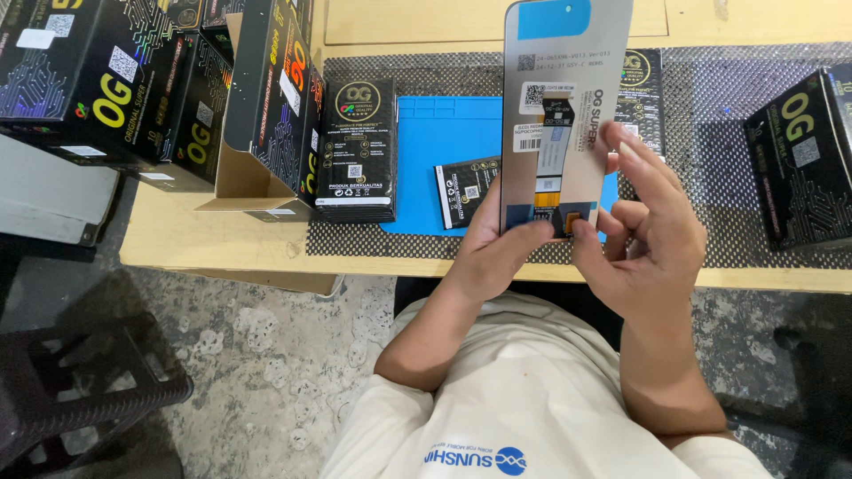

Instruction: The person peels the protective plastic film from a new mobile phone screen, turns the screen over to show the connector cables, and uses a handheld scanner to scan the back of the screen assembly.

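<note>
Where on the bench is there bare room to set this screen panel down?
Both hands, left hand and right hand, hold the screen panel upright. The blue mat is bare between the black packet stack and the panel. The mesh mat is bare left of the right-hand black box. The boxes crowd the left end.

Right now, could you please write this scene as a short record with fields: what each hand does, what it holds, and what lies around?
left hand: grips the lower left edge of the phone screen panel, thumb on its bottom
right hand: fingers on the panel's right edge, thumb near the flex cable
panel: held upright above the table, back side facing the camera
under it: blue mat on a dotted black mat
left of it: flat black packets, black boxes
far right: another black box
</note>
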